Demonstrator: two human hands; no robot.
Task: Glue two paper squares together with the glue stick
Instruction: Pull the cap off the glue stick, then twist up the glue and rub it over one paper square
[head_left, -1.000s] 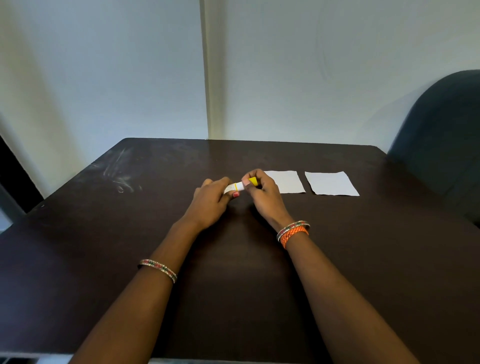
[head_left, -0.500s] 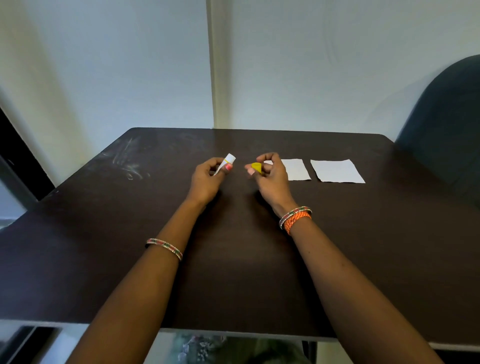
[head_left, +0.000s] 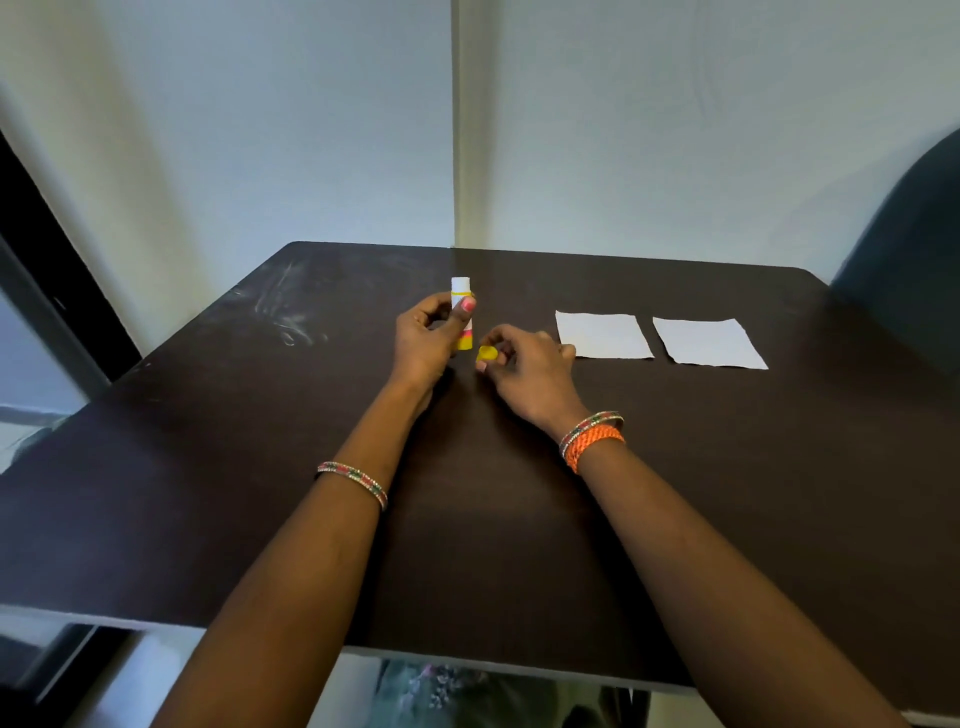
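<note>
The left hand holds the glue stick upright above the dark table, thumb across the front of the tube and fingers curled behind it; the thumb and palm cover the middle of the tube, so only its white upper end and a yellow band at the bottom show. Whether glue stands out of the top is too small to tell. Just at 4 o'clock from the tube's base, the right hand pinches the yellow cap between thumb and fingertips; the other fingers curl over it and hide most of the cap. At 3 o'clock from the hands, two white paper squares lie flat and side by side, apart from each other: the near paper square, whose lower left corner sits just behind the right hand's knuckles, and the far paper square. Bangles ring the right wrist. At 2 o'clock a dark chair is cut off by the frame edge.
</note>
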